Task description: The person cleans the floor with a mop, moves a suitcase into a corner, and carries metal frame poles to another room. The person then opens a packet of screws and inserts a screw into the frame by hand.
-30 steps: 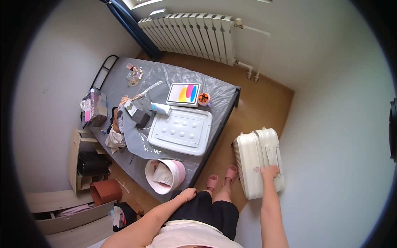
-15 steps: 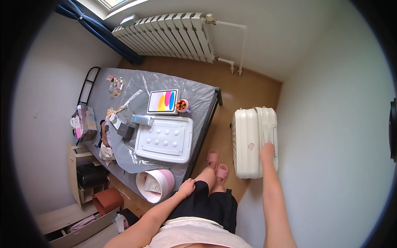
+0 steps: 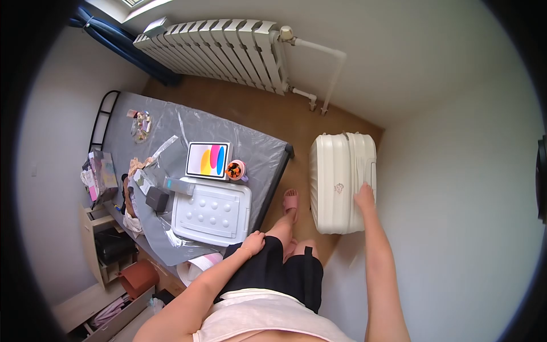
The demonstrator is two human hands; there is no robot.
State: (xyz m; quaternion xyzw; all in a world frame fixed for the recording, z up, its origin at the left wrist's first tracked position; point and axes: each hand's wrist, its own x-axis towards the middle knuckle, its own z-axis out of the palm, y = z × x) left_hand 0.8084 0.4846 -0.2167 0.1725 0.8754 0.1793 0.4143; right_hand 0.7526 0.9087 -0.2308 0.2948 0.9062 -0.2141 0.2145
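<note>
A cream suitcase stands on the floor beside the right wall. My right hand is closed on the strap-like handle on its upper face. My left hand rests on my black shorts near the bed's edge, its fingers together; whether it pinches the cloth is hard to tell. Near that hand, a white plastic lid lies on the bed.
The plastic-covered bed holds a tablet box, a cup, a dark box and clothes. A white radiator lines the far wall. At lower left are an open drawer and a brown bin.
The suitcase has moved forward along the floor with my right hand on it. My feet have stepped forward, and the white-and-pink basket is now mostly hidden behind my left arm.
</note>
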